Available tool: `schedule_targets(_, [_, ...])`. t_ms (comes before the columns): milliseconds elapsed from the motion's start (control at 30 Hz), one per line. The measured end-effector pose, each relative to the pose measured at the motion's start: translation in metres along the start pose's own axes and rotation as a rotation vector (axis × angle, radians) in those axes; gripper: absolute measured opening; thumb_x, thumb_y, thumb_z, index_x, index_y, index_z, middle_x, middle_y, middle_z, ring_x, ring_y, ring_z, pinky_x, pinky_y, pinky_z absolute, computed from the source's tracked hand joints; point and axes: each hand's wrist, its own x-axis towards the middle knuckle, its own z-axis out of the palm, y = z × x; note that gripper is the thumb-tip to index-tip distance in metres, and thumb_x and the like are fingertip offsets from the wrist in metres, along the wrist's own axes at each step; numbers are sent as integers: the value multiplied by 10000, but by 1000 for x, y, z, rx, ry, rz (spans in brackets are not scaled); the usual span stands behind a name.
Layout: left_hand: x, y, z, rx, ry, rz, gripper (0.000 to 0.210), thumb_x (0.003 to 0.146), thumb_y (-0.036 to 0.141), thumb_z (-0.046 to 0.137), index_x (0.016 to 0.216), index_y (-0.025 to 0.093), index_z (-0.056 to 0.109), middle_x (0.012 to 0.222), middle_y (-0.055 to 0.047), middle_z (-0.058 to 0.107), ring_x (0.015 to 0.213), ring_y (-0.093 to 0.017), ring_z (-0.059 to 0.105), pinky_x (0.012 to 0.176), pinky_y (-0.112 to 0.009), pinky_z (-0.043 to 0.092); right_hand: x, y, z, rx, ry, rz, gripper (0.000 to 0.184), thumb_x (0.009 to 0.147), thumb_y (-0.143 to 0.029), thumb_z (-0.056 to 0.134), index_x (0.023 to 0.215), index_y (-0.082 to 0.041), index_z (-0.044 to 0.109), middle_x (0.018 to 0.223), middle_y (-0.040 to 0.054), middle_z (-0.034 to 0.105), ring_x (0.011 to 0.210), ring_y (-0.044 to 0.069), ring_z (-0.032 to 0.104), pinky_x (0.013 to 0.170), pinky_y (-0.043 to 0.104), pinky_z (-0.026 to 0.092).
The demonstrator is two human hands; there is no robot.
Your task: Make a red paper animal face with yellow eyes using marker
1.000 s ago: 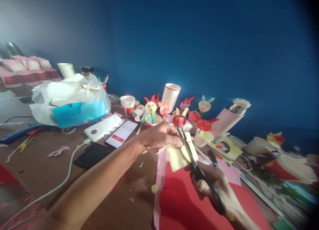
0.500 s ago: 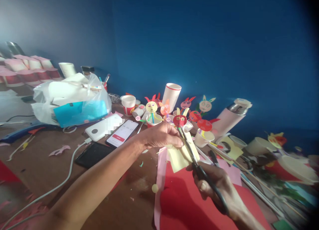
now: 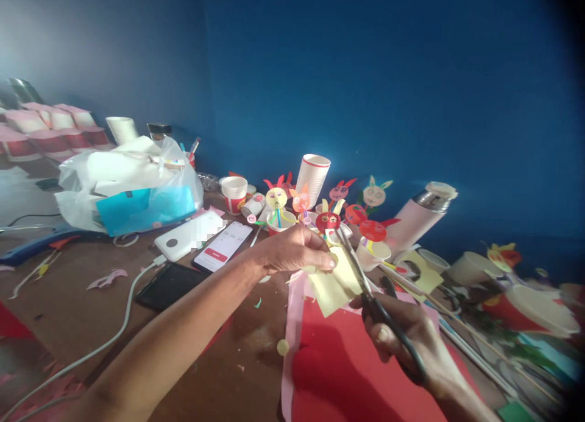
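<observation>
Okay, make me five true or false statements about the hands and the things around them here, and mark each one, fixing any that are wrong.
1. The right hand holds black-handled scissors. True.
2. The left hand pinches a blue sheet. False: the left hand pinches yellow paper.
3. A red sheet lies on the brown table. True.
4. The phone lies screen down. False: the phone's lit screen faces up.
5. The white cable runs to the scissors. False: the white cable runs to a white device beside the phone.
</observation>
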Motion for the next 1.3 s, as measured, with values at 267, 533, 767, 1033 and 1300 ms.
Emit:
schedule_targets(267, [2,-4,9,-66,62,29,109,745,254,685,707,154,703,713,-14,643,695,-110,565,689,-228,422,0,-12,-15,2,136,-148,573,715,-682,652,983,-176,666,542,-35,476,422,101,393,393,228,357])
schedule_targets(533, [7,-9,23,18,94,106,118,734,244,644,676,149,682,616,15,571,608,-107,478,613,-251,361,-2,-15,-41,-350,-1,-229,570,771,-634,632,1111,-176,651,637,-13,532,487,123,472,446,244,419])
schedule_targets(767, [4,-4,29,-77,82,41,17,661,175,675,659,162,685,679,-6,618,660,-132,544,654,-269,412,-7,-18,-48,-730,16,-349,693,689,-660,694,1209,-203,650,897,119,690,774,295,656,666,412,550])
schedule_targets(1033, [6,-5,34,-155,160,95,30,655,181,678,630,165,681,655,7,615,660,-122,532,681,-263,393,-3,-17,-32,-569,132,-355,496,782,-613,629,1092,-227,671,732,32,642,663,214,615,604,312,508])
schedule_targets(1300, [16,-33,51,-187,30,26,220,692,353,753,739,139,735,666,-6,628,631,-115,517,641,-245,382,-6,-26,-23,-1,308,-262,459,759,-565,701,1085,-249,633,845,20,694,751,171,653,665,223,519])
